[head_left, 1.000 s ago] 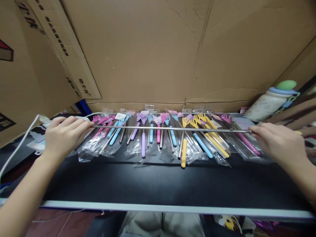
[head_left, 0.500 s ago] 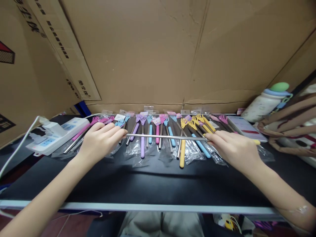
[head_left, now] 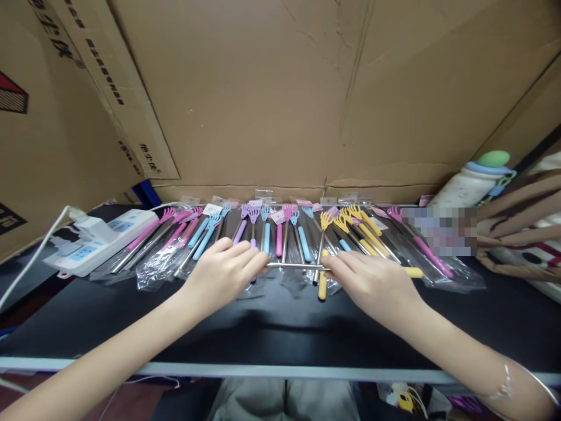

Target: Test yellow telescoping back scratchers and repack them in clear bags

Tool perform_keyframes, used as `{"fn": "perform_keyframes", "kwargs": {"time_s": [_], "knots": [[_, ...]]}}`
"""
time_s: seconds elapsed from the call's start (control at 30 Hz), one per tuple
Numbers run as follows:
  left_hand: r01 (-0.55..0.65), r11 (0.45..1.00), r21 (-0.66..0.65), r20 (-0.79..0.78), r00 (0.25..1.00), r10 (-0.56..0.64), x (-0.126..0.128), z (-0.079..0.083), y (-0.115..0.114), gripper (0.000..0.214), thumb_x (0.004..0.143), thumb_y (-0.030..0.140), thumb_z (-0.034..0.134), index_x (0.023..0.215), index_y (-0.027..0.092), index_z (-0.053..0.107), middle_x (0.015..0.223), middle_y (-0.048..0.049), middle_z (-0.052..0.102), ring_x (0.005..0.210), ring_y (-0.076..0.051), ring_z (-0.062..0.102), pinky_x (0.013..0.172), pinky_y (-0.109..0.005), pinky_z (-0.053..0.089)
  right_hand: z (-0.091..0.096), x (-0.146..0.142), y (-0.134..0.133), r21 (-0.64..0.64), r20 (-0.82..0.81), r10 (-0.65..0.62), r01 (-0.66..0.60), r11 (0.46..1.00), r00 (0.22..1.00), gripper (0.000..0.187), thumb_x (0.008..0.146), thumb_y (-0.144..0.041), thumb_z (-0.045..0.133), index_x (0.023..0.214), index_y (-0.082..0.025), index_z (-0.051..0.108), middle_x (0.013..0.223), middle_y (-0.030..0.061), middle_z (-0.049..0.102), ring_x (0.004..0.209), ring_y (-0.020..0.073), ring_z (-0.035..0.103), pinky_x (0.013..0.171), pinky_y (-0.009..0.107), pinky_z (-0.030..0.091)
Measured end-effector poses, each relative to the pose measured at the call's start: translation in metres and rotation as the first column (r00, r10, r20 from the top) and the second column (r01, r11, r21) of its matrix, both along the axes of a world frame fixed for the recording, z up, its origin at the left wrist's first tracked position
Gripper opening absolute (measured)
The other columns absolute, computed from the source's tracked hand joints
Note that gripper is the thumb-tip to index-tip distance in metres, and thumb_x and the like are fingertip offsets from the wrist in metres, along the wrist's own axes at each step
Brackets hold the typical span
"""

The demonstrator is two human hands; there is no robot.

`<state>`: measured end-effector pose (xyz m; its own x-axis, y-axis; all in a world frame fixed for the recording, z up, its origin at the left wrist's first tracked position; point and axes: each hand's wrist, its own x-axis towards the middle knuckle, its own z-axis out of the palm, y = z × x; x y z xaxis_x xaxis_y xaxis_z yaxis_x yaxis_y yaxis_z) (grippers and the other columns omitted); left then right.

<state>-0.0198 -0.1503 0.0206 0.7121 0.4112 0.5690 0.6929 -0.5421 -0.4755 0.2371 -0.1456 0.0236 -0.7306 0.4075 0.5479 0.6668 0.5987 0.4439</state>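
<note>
A slim metal rod [head_left: 294, 265] runs level between my two hands, above the front of the table. It looks like the shaft of a telescopic back scratcher with a yellow handle [head_left: 412, 272], whose end sticks out past my right hand. My left hand [head_left: 228, 270] is closed around the left part, hiding whatever is at that end. My right hand [head_left: 372, 283] grips the right part. Behind them lies a row of back scratchers in clear plastic bags, with claw heads toward the cardboard: pink [head_left: 289, 211], blue [head_left: 213, 218], purple [head_left: 253, 216] and yellow [head_left: 325, 220].
A white power strip [head_left: 103, 242] with plugs and a cable lies at the left. At the right are a white bottle [head_left: 468, 184] with a green top, a blurred-out patch and a brown-strapped bag [head_left: 517, 234]. A cardboard wall [head_left: 263, 99] closes off the back.
My hands have moved toward each other and slightly nearer to me. Far less of the rod shows between them, and the yellow handle end has shifted left with my right hand.
</note>
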Motion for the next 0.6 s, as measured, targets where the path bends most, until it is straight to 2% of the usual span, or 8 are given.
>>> {"fn": "perform_keyframes", "kwargs": {"time_s": [0.1,0.27,0.43,0.6], "knots": [[0.062,0.998,-0.019,0.014,0.998,-0.062,0.016,-0.002,-0.002,0.024,0.095,0.022,0.041,0.074,0.018,0.051,0.06,0.0024,0.055,0.059,-0.014,0.049,0.058,-0.03,0.028,-0.004,-0.016,-0.002,-0.031,-0.024,0.048,-0.049,0.998,0.999,0.028,0.094,-0.019,0.036,0.078,-0.018,0.059,0.06,0.0001,0.056,0.053,0.0117,0.051,0.05,0.027,0.024],[0.065,0.997,-0.045,0.023,0.998,-0.064,0.032,-0.008,-0.001,0.025,0.093,0.018,0.043,0.069,0.018,0.047,0.059,0.0021,0.053,0.058,-0.014,0.048,0.058,-0.03,0.027,-0.014,-0.031,-0.003,-0.108,-0.079,0.042,-0.051,0.993,0.996,0.03,0.096,-0.022,0.035,0.079,-0.016,0.06,0.061,0.001,0.058,0.054,0.0119,0.055,0.049,0.026,0.024],[0.052,0.997,-0.05,0.055,0.997,-0.049,0.026,-0.002,0.001,0.022,0.093,0.027,0.046,0.074,0.019,0.053,0.06,0.0026,0.055,0.061,-0.014,0.051,0.061,-0.03,0.03,-0.005,-0.02,0.0,-0.142,-0.128,0.058,-0.076,0.987,0.99,0.03,0.097,-0.029,0.034,0.086,-0.017,0.059,0.065,0.0018,0.061,0.056,0.0129,0.055,0.051,0.026,0.028],[-0.007,0.999,-0.033,0.047,0.999,0.008,0.008,0.01,0.004,0.021,0.092,0.033,0.048,0.079,0.021,0.058,0.064,0.0015,0.059,0.065,-0.015,0.052,0.063,-0.031,0.032,0.0,0.004,0.007,-0.168,-0.112,-0.006,-0.013,0.986,0.994,0.032,0.097,-0.033,0.035,0.082,-0.018,0.058,0.067,0.0011,0.063,0.055,0.0112,0.056,0.049,0.024,0.026]]}}
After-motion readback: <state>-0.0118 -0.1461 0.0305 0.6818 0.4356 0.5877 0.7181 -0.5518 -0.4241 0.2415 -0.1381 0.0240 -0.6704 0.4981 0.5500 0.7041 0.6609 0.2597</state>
